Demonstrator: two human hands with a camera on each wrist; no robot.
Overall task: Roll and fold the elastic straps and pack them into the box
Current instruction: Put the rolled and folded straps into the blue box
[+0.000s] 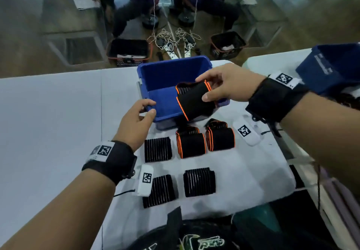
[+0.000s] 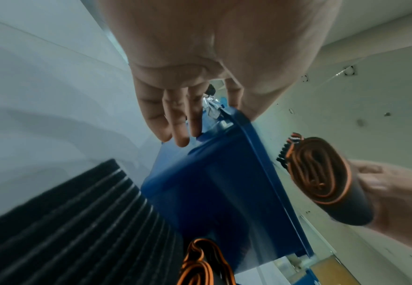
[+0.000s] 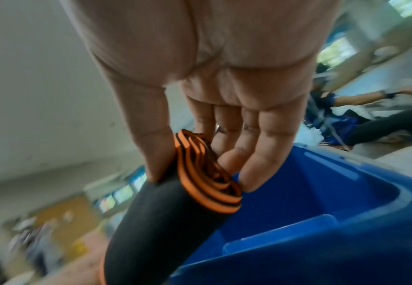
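My right hand [image 1: 212,88] grips a rolled black strap with orange edging [image 1: 194,101] between thumb and fingers, above the near right part of the blue box [image 1: 155,70]. The same roll [image 3: 183,202] hangs over the box's rim [image 3: 322,227] in the right wrist view, and its spiral end [image 2: 317,173] shows in the left wrist view. My left hand [image 1: 150,109] pinches the box's near left corner; its fingers [image 2: 175,123] lie on the outer wall [image 2: 212,183]. Two more orange-edged rolls [image 1: 191,144] [image 1: 221,137] lie just before the box. The box's visible floor is bare.
Three flat black ribbed strap pieces [image 1: 158,149] [image 1: 199,181] [image 1: 159,191] lie on the white table [image 1: 48,123] nearer to me. White tagged markers [image 1: 246,132] [image 1: 146,179] rest beside them. A dark blue bin [image 1: 327,68] stands at far right. Black baskets [image 1: 128,52] sit on the floor beyond.
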